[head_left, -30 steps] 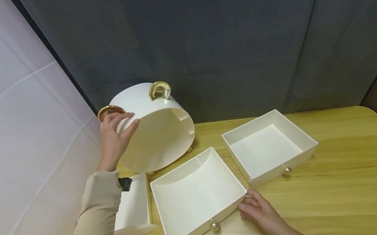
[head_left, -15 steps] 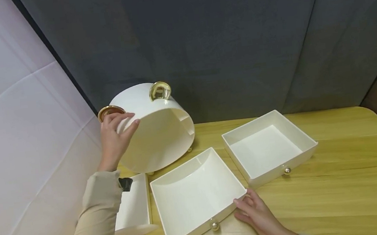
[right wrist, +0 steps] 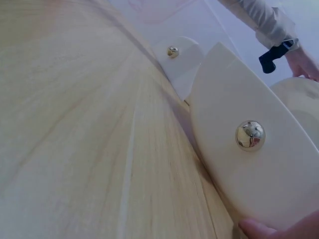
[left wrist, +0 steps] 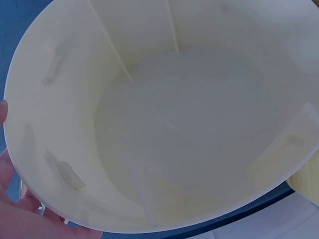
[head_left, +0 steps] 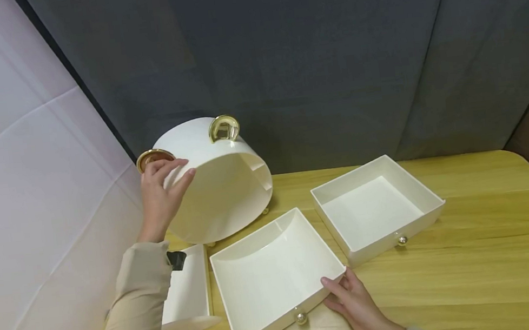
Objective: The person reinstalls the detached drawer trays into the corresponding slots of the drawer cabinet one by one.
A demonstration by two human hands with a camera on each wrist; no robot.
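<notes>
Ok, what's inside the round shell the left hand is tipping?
The round shell holds nothing loose: only bare cream walls, thin divider ribs and small rail tabs. Its outer base and the table beneath are hidden.

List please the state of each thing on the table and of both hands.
round case: tipped, open side showing, empty
middle drawer: out, empty
square drawer: out, empty
left drawer: out, partly hidden
left hand: holds case rim
right hand: touches middle drawer corner

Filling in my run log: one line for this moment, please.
left hand grips round cream plastic shell | right hand touches curved-front cream drawer
</notes>
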